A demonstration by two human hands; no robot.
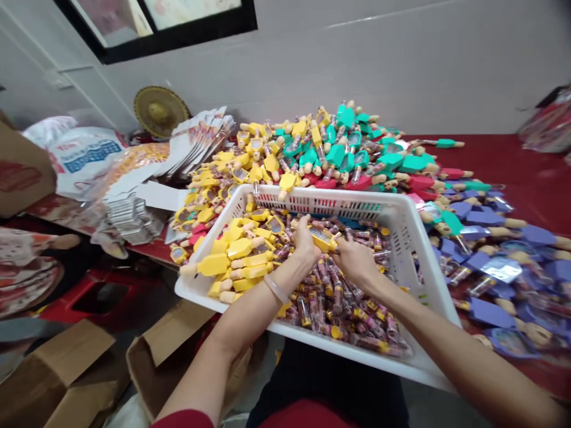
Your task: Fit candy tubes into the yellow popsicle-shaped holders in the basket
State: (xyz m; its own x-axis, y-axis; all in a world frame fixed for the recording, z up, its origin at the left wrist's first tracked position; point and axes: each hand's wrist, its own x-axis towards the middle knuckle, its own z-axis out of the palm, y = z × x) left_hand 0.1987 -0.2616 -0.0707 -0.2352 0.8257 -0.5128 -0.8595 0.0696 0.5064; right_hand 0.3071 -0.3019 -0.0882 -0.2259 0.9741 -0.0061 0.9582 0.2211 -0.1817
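A white plastic basket (401, 217) rests tilted between my lap and the table edge. It holds several small clear candy tubes (339, 309) and, on its left side, yellow ice-pop-shaped toys (241, 261). Over the basket's middle, my left hand (306, 241) and my right hand (354, 258) meet. Together they grip one yellow toy piece (323, 238), which spans the gap between them. A pale bracelet (275, 289) circles my left wrist.
A big heap of yellow (232, 172), teal (357, 148), pink and purple (499, 249) toys covers the red table (530, 172) behind the basket. Printed cards (196, 142), bags and a straw hat (158, 110) lie left. Cardboard boxes (75, 368) and a red stool (98, 294) stand below.
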